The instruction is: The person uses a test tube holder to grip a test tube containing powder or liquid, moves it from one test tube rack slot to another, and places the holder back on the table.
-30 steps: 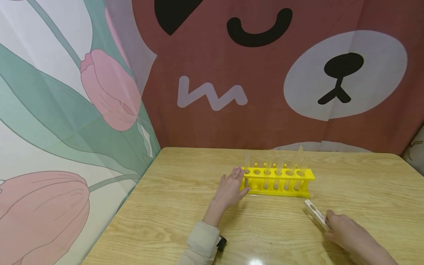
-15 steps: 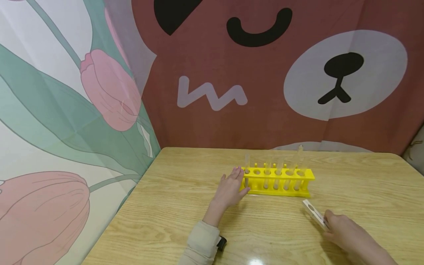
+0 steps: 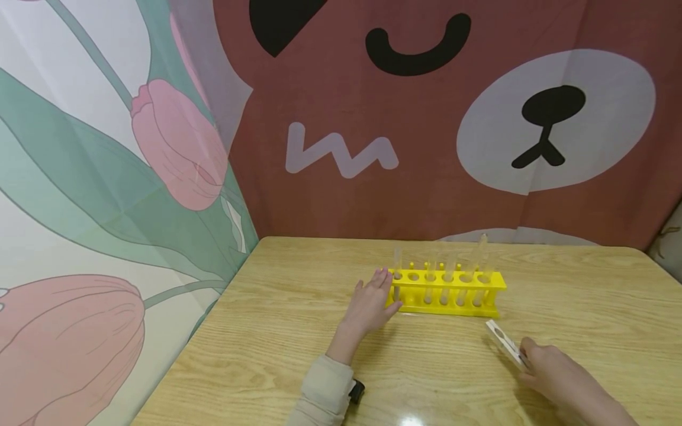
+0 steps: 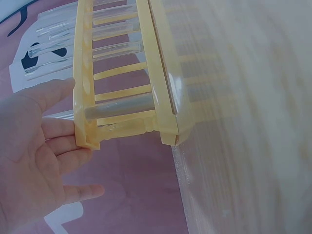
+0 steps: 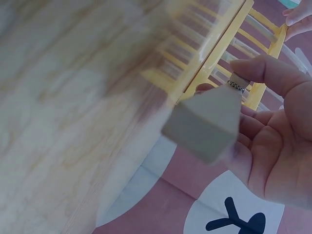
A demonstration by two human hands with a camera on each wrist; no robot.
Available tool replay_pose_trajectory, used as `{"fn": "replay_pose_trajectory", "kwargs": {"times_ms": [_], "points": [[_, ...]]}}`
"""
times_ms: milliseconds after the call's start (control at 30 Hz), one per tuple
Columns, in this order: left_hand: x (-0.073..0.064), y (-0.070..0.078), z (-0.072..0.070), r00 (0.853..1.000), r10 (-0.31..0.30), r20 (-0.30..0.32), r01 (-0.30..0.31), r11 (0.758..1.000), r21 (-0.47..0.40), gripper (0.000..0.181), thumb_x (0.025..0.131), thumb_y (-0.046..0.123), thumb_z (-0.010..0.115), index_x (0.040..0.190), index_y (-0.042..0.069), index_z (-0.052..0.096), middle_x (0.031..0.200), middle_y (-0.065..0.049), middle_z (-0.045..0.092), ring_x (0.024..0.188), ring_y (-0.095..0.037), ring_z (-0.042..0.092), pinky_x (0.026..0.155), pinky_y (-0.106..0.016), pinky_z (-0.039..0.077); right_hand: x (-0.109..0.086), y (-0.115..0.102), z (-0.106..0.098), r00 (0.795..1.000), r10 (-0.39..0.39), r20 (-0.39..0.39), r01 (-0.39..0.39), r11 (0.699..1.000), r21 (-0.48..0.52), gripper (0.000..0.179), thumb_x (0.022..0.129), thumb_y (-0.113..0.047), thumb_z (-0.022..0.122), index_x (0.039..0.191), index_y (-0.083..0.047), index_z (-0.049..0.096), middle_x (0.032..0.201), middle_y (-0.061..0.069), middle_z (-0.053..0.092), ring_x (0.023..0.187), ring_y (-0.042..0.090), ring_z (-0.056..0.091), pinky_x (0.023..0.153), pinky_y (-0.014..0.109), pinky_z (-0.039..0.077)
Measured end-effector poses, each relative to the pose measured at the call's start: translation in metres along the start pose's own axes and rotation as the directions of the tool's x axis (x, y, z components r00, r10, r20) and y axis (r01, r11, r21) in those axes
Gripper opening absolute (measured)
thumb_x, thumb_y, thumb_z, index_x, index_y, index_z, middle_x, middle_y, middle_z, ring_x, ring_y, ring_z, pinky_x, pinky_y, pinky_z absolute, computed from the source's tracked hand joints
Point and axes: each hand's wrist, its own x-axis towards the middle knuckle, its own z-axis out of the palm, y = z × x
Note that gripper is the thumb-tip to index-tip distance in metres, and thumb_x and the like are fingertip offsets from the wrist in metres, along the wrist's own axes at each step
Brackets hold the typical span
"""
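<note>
A yellow test tube rack [image 3: 453,310] stands on the table with several clear test tubes [image 3: 450,260] in it. One test tube [image 3: 397,257] sits in the left end hole, and the hole beside it is bare. My left hand [image 3: 367,306] holds the rack's left end, thumb and fingers about the top plate [image 4: 84,63] in the left wrist view. My right hand [image 3: 556,370] grips a wooden test tube holder [image 3: 503,342], its slotted tip pointing towards the rack's right front corner, apart from it. The holder's spring [image 5: 236,86] shows by my thumb in the right wrist view.
The wooden table [image 3: 256,349] runs back to a hanging cloth [image 3: 346,207] printed with a bear face. A tulip-patterned cloth [image 3: 122,236] hangs along the left side. A black strap piece [image 3: 357,391] shows at the left cuff.
The test tube holder in my right hand has shifted slightly left. My left hand and the rack have stayed in place.
</note>
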Motion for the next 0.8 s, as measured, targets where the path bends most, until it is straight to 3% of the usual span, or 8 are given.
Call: {"fn": "replay_pose_trajectory", "kwargs": {"times_ms": [333, 600, 800], "points": [[0.0003, -0.0002, 0.001, 1.0, -0.003, 0.008, 0.003, 1.0, 0.007, 0.062, 0.088, 0.039, 0.054, 0.134, 0.002, 0.039, 0.139, -0.011, 0.034, 0.128, -0.019, 0.029, 0.094, -0.049, 0.032, 0.0032, -0.0042, -0.0037, 0.998, 0.027, 0.049, -0.028, 0.999, 0.028, 0.021, 0.076, -0.006, 0.067, 0.088, 0.0, 0.05, 0.059, 0.0, 0.041, 0.051, 0.013, 0.039, 0.045, 0.024, 0.032], [0.0005, 0.0001, 0.0006, 1.0, -0.007, 0.011, 0.007, 1.0, 0.008, 0.061, 0.088, 0.039, 0.054, 0.134, 0.002, 0.039, 0.139, -0.011, 0.035, 0.128, -0.02, 0.03, 0.094, -0.049, 0.032, 0.0023, -0.0053, -0.0048, 0.999, 0.014, 0.037, -0.016, 0.998, 0.058, 0.021, 0.076, -0.004, 0.067, 0.088, -0.001, 0.05, 0.058, 0.0, 0.042, 0.049, 0.012, 0.038, 0.044, 0.022, 0.032], [0.0009, 0.0004, 0.0005, 1.0, -0.01, 0.016, 0.01, 1.0, 0.017, 0.062, 0.088, 0.04, 0.053, 0.135, 0.002, 0.038, 0.139, -0.011, 0.034, 0.128, -0.019, 0.029, 0.094, -0.049, 0.032, -0.0008, -0.0047, -0.0025, 1.0, -0.029, -0.005, 0.03, 0.995, 0.094, 0.022, 0.075, -0.002, 0.066, 0.088, 0.001, 0.048, 0.056, -0.001, 0.038, 0.044, 0.007, 0.029, 0.04, 0.02, 0.028]]}}
